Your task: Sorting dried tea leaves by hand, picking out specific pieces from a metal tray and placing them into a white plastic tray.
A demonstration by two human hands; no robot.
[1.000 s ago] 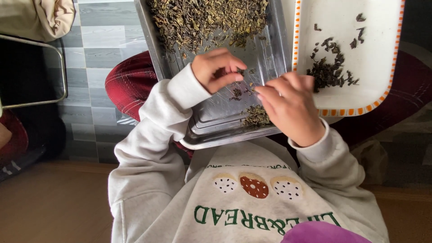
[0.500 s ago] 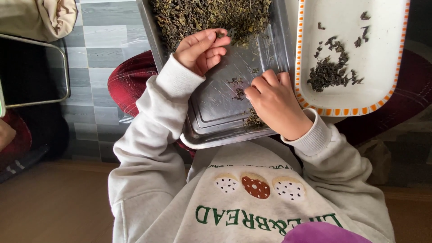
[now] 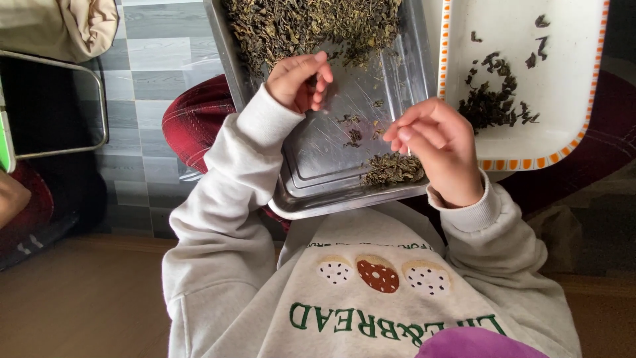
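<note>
bare steel tray (image 3: 331,166) middle open, leaf heap (image 3: 311,23) beyond, small pile (image 3: 392,169) near edge

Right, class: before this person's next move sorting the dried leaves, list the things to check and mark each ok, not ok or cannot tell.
1. Metal tray resting on the lap: ok.
2. Left hand at the big leaf heap: ok.
3. Right hand pinched over the small leaf pile: ok.
4. A piece between the right fingertips: cannot tell.
5. White tray with orange rim beside the metal tray, within reach: ok.
</note>
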